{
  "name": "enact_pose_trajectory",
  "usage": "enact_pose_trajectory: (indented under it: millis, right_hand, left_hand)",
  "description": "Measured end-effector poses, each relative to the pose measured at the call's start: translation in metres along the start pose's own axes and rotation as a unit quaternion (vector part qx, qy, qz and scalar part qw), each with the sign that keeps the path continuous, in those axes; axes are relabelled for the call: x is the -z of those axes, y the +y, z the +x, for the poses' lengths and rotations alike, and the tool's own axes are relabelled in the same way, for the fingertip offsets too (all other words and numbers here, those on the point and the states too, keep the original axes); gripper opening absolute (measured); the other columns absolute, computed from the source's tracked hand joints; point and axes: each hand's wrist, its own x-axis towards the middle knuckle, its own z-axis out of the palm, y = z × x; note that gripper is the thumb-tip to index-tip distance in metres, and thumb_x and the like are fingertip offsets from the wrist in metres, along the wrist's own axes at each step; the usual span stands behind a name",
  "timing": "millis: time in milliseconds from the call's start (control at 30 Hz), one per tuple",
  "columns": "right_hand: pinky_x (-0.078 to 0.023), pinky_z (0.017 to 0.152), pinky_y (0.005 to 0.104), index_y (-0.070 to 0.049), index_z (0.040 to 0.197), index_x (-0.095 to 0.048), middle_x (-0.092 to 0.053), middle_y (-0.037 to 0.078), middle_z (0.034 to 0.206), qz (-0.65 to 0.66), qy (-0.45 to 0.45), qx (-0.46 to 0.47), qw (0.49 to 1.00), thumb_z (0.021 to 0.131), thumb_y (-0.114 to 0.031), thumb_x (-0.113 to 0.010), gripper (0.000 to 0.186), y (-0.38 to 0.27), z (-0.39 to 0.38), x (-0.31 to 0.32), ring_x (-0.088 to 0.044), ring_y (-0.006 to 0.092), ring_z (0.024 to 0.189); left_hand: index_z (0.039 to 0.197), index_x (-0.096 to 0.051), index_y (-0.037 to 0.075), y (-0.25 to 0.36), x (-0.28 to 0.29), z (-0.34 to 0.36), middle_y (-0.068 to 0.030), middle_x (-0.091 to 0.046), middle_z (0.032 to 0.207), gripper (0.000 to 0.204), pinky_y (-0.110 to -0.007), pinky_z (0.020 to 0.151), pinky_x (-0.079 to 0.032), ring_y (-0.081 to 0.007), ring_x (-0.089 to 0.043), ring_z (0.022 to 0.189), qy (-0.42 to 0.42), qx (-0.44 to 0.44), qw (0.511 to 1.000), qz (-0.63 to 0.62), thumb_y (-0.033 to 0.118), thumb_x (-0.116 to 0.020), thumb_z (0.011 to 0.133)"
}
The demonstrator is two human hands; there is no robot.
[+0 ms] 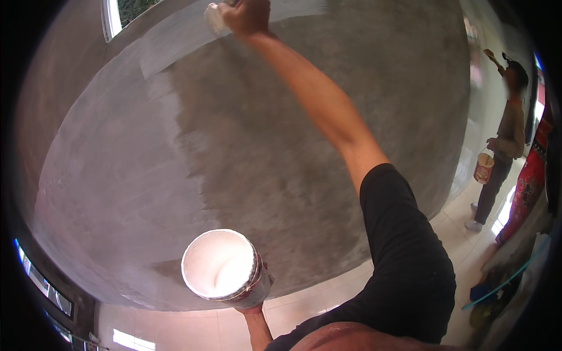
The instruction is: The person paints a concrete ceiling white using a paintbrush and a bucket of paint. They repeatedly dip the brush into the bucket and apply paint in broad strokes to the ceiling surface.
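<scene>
- Right hand point(247, 17): up at the top edge of view, arm extended, fingers closed around a pale brush point(215, 21); handle mostly hidden by the fist.
- Brush: at the wall point(281, 152), beside the upper pale strip; can't tell whether bristles touch.
- Left hand point(253, 309): low, gripping the bucket point(256, 285) from below/far side; mostly hidden behind it.
- Bucket: in front of lower wall, slightly tilted, mouth toward camera. White paint point(225, 272) inside, glare on it; level unclear.
- Wall: pale coat point(117, 169) on left and along the top, ragged edge; darker grey centre and right.
- Window point(137, 8) upper left; tiled floor point(319, 297) below.
- Far right: co-worker point(510, 126), one arm raised to adjacent wall, small pail point(483, 168) in the lower hand.
- Red patterned cloth point(521, 190) near the right rim.
</scene>
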Motion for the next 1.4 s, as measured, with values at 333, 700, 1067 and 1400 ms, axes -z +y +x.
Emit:
enact_pose_trajectory:
  millis: [333,700,1067,1400]
  right_hand:
    - [-0.051,0.072,0.0475,0.000,0.065,-0.065,-0.066,0.023,0.073,-0.173,0.110,-0.099,0.974,0.066,-0.030,-0.071,0.030,0.197,0.056,0.147,-0.065,0.0409,0.074]
    - [-0.051,0.063,0.0501,-0.006,0.079,-0.068,-0.066,0.020,0.071,-0.397,0.110,-0.002,0.911,0.082,-0.026,-0.060,0.022,0.168,0.071,0.145,-0.065,0.0392,0.068]
    - [-0.051,0.056,0.0478,-0.008,0.067,-0.064,-0.062,0.020,0.061,-0.135,0.034,0.045,0.989,0.082,-0.026,-0.062,0.024,0.012,-0.004,-0.022,-0.064,0.0385,0.058]
    - [-0.051,0.058,0.0494,-0.010,0.080,-0.068,-0.065,0.019,0.066,-0.345,0.106,0.061,0.931,0.085,-0.027,-0.059,0.021,0.081,0.036,0.066,-0.064,0.0399,0.063]
  left_hand:
    - [0.147,-0.030,0.015,-0.008,-0.003,0.007,-0.0215,-0.043,0.140,0.100,-0.065,0.086,-0.043,-0.0476,-0.047,0.118,0.137,-0.041,0.989,-0.037,0.076,-0.057,0.072]
    - [0.145,-0.032,0.008,-0.005,-0.004,0.004,-0.0220,-0.045,0.138,0.086,-0.059,0.089,-0.045,-0.0452,-0.049,0.116,0.138,-0.065,0.988,-0.002,0.068,-0.044,0.085]
    - [0.145,-0.032,0.008,-0.005,-0.024,0.008,-0.0226,-0.045,0.137,0.087,-0.058,0.085,-0.047,-0.0463,-0.051,0.112,0.173,-0.109,0.977,0.055,0.071,-0.041,0.084]
    - [0.144,-0.031,0.009,0.008,-0.005,0.013,-0.0219,-0.046,0.137,0.085,-0.054,0.084,-0.052,-0.0440,-0.052,0.114,0.119,-0.116,0.980,0.111,0.072,-0.031,0.087]
